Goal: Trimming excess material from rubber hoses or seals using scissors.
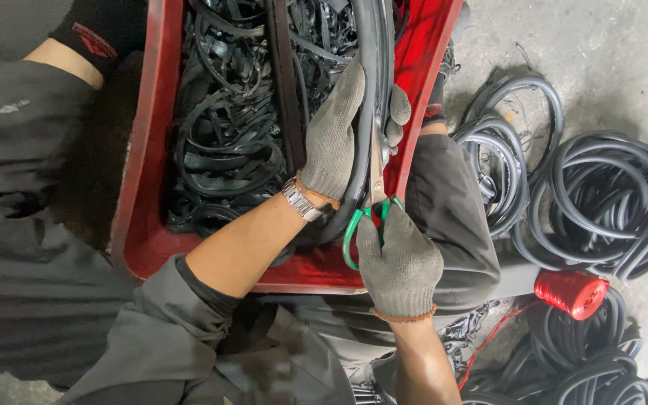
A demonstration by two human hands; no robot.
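In the middle of the frame, the left hand [335, 139], in a grey knit glove, has its grip wrapped around a thick black rubber strip [367, 90] that curves up out of the top edge of the frame; the fingers curl over the strip from the left and their tips show on its right side. A metal wristwatch [301, 201] sits on that wrist just below the glove cuff.

Just below, at lower centre, the right hand [399, 262], also gloved in grey, has its grip closed through the loops of a pair of green-handled scissors [373, 206]. The blades point upward and lie against the rubber strip beside the left hand; whether they are parted or closed on the rubber cannot be told.

Both hands work over a red plastic crate [140, 187] that fills the upper centre of the frame and is heaped with black rubber offcuts [226, 127], loops and strips tangled together. The crate's near edge rests by the person's knees, which are clad in dark grey trousers.

On the concrete floor [616, 67] at the right lie coils of black rubber tubing [601, 199], with more at lower right. A red spool of string [573, 291] lies among them, its loose thread trailing down to the left.
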